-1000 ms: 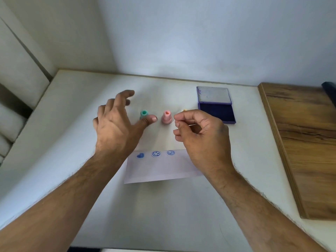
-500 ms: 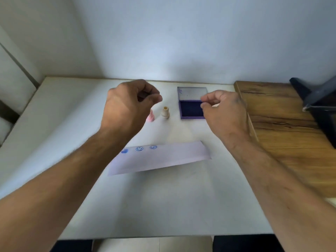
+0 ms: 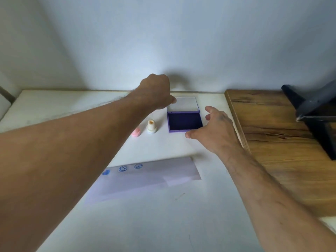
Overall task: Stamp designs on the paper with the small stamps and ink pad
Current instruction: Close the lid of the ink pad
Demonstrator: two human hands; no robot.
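Note:
The purple ink pad (image 3: pixel 184 122) lies open on the white table (image 3: pixel 163 215), its clear lid (image 3: pixel 183 104) folded back. My left hand (image 3: pixel 156 91) hovers at the lid's left corner with its fingers curled under; what they hold is hidden. My right hand (image 3: pixel 216 131) is spread beside the pad's right front corner, thumb near the front edge. A cream stamp (image 3: pixel 151 126) stands left of the pad. A pink stamp (image 3: pixel 136 133) beside it is partly behind my left forearm. The paper strip (image 3: pixel 154 177) lies nearer me and carries three blue prints at its left end.
A wooden board (image 3: pixel 272 142) covers the table's right side, with a dark stand (image 3: pixel 312 113) on it at the far right. The wall runs just behind the pad.
Both hands moved forward from the stamps to the ink pad, the left to the lid's corner, the right opening beside the base. The view shifted right.

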